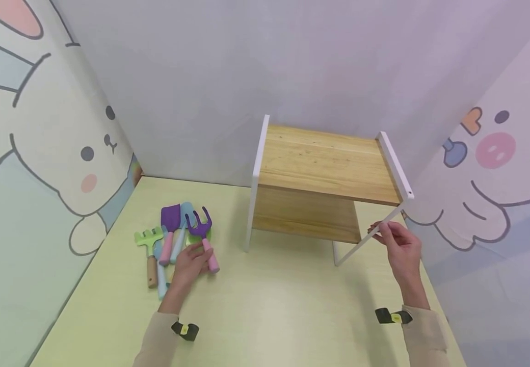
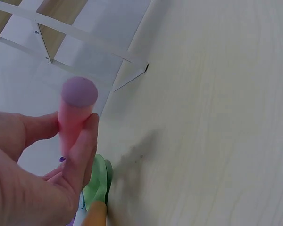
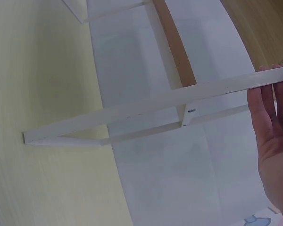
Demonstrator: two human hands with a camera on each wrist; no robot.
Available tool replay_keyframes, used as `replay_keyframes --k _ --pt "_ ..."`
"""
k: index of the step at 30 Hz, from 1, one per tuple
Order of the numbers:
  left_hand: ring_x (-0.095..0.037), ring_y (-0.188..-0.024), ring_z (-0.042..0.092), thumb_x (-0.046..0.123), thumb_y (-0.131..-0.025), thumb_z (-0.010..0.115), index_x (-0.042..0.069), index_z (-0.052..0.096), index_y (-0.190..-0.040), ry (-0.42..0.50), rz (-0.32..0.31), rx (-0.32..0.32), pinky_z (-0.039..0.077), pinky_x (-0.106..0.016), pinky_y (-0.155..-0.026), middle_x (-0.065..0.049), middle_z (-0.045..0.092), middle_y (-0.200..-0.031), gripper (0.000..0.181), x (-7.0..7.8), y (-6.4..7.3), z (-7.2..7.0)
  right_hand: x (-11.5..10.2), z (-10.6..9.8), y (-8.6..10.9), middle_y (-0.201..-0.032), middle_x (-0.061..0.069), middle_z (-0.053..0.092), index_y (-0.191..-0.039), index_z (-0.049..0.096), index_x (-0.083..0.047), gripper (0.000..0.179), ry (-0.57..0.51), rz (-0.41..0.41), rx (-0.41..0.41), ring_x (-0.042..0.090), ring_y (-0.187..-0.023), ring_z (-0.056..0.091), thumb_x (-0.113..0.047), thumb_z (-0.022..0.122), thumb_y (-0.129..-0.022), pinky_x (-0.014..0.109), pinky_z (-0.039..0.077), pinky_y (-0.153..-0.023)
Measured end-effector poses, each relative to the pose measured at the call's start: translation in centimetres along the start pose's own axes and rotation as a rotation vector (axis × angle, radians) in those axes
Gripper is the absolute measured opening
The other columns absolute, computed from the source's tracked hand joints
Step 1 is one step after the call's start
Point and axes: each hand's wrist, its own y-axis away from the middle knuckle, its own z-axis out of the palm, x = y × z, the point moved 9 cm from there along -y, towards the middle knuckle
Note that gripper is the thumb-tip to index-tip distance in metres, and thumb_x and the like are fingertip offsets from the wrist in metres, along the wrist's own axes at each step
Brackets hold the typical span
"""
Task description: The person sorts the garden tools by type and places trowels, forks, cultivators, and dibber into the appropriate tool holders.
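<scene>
My left hand (image 1: pixel 190 264) pinches the pink handle of a purple toy garden fork (image 1: pixel 199 226) between thumb and fingers. In the left wrist view the round end of that pink handle (image 2: pixel 79 106) faces the camera. At the right, my right hand (image 1: pixel 402 247) grips the slanted white side frame of a two-tier wooden shelf (image 1: pixel 324 160). The right wrist view shows the fingers (image 3: pixel 262 113) bent over the white bar (image 3: pixel 146 103). Beside my left hand lie a purple toy shovel (image 1: pixel 170 219), a light green rake (image 1: pixel 149 237) and blue tools, partly overlapping.
The shelf stands on a pale wooden table (image 1: pixel 265 311), its lower board (image 1: pixel 303 216) below the top one. Fabric walls with cartoon animals enclose the table at left and right, and a plain pale wall (image 1: pixel 191 92) rises behind.
</scene>
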Motion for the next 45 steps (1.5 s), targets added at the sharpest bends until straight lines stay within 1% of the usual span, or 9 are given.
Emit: replay_keyframes --k 4,11,18,24,29,37,41,45 --pt "-0.016 -0.097 0.068 0.014 -0.100 0.069 -0.001 0.042 -0.151 0.012 0.020 0.010 0.061 -0.031 -0.082 -0.027 0.059 -0.133 0.060 0.3 0.4 -0.1 0.0 0.0 0.0 -0.099 0.005 0.076 -0.107 0.063 0.020 0.017 -0.001 -0.007 0.000 0.013 -0.091 0.075 0.005 0.058 -0.101 0.029 0.058 -0.082" --pt "-0.013 -0.097 0.068 0.018 -0.099 0.072 0.003 0.043 -0.151 0.014 0.047 0.026 0.061 -0.029 -0.080 -0.023 0.060 -0.134 0.061 1.4 1.5 0.1 0.1 0.1 -0.1 -0.099 0.004 0.076 -0.107 0.062 0.020 0.016 0.006 -0.016 -0.007 0.013 -0.091 0.075 0.005 0.058 -0.102 0.029 0.059 -0.082" --pt "-0.010 -0.096 0.068 0.015 -0.098 0.072 0.006 0.046 -0.149 0.033 0.083 0.025 0.061 -0.029 -0.077 -0.022 0.061 -0.135 0.058 3.3 2.9 0.8 0.1 0.0 -0.1 -0.098 0.004 0.076 -0.107 0.062 0.020 0.016 0.012 -0.014 -0.014 0.013 -0.091 0.075 0.005 0.057 -0.102 0.029 0.059 -0.082" --pt "-0.011 -0.098 0.068 0.020 -0.097 0.074 0.009 0.049 -0.147 0.018 0.143 0.015 0.061 -0.029 -0.077 -0.020 0.062 -0.133 0.057 5.2 4.2 1.4 -0.1 -0.1 -0.1 -0.098 0.003 0.076 -0.107 0.063 0.019 0.016 0.017 -0.023 -0.011 0.012 -0.091 0.075 0.005 0.057 -0.102 0.028 0.058 -0.081" --pt "-0.010 -0.098 0.068 0.022 -0.096 0.076 0.012 0.051 -0.145 0.003 0.187 0.018 0.062 -0.029 -0.077 -0.018 0.064 -0.131 0.056 6.6 5.7 1.7 -0.3 0.2 -0.1 -0.098 0.004 0.076 -0.106 0.062 0.020 0.015 -0.007 -0.039 -0.032 0.013 -0.090 0.075 0.007 0.056 -0.102 0.029 0.059 -0.081" --pt "-0.013 -0.097 0.069 0.016 -0.095 0.077 0.013 0.053 -0.143 0.045 0.284 -0.005 0.063 -0.032 -0.078 -0.016 0.065 -0.128 0.054 8.7 7.8 2.4 -0.1 0.2 -0.1 -0.098 0.004 0.075 -0.105 0.063 0.018 0.016 0.021 -0.016 -0.019 0.013 -0.091 0.075 0.004 0.057 -0.102 0.029 0.059 -0.081" --pt "-0.014 -0.098 0.069 0.011 -0.095 0.075 0.012 0.054 -0.142 0.049 0.350 0.000 0.063 -0.034 -0.078 -0.016 0.067 -0.126 0.052 9.8 8.9 2.6 -0.1 0.3 -0.2 -0.098 0.004 0.075 -0.106 0.063 0.018 0.017 0.030 -0.007 -0.022 0.013 -0.091 0.075 0.003 0.058 -0.103 0.028 0.059 -0.082" --pt "-0.014 -0.098 0.070 0.007 -0.094 0.076 0.009 0.054 -0.142 0.031 0.435 0.007 0.063 -0.032 -0.077 -0.017 0.069 -0.123 0.052 11.1 10.1 2.8 0.0 0.3 -0.1 -0.098 0.003 0.075 -0.107 0.064 0.017 0.017 0.038 -0.007 -0.018 0.012 -0.092 0.074 0.002 0.058 -0.103 0.028 0.059 -0.082"
